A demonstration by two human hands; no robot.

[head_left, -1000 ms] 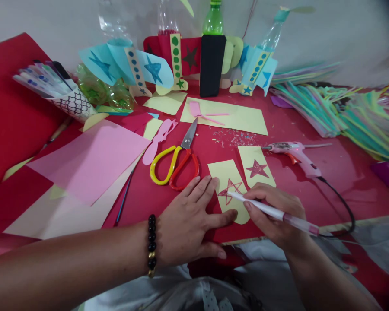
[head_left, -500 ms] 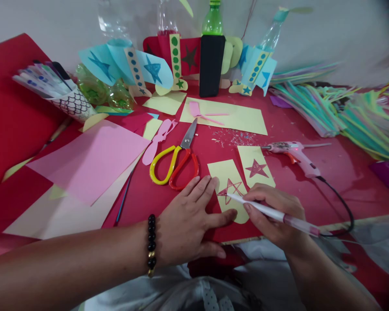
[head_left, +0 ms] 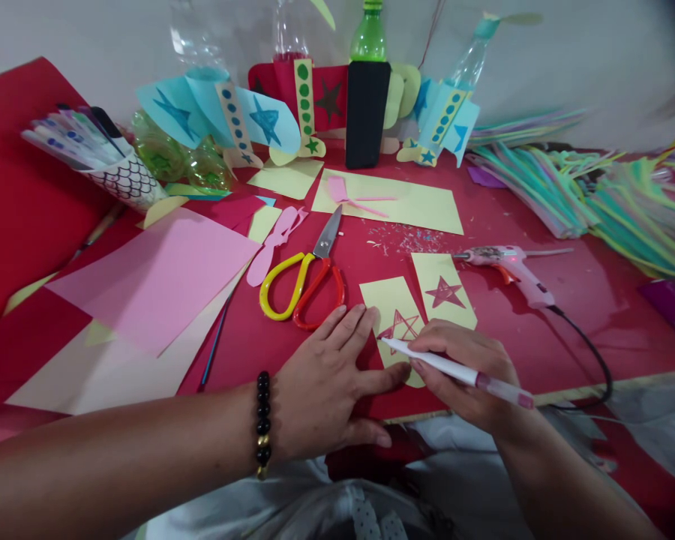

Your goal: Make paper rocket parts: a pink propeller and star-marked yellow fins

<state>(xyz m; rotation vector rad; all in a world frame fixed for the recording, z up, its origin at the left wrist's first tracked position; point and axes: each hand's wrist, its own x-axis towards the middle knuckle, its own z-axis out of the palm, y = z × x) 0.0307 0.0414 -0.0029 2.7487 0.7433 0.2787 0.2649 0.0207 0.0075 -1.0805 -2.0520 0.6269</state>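
Observation:
My right hand (head_left: 466,367) grips a white felt-tip pen (head_left: 455,367) with a reddish end. Its tip meets the left point of a red star outline on a pale yellow paper piece (head_left: 385,296). Flat on the red table, my left hand (head_left: 337,375) has its fingers spread, with the index finger and others at that paper's left and lower edges. Beside it lies a second yellow piece (head_left: 436,270) with a filled-in dark red star (head_left: 445,292). Scissors (head_left: 309,281) with one yellow and one red handle rest just beyond my left fingertips.
A pink glue gun (head_left: 511,270) with a black cord lies at right. Pink paper (head_left: 163,277) and a pen cup (head_left: 127,180) are at left. Decorated bottles (head_left: 368,37) and a black phone (head_left: 367,112) stand at the back; pipe cleaners (head_left: 540,187) fill the back right.
My right hand and the pen have shifted slightly left, bringing the tip to the star's left point. My left hand stays in place.

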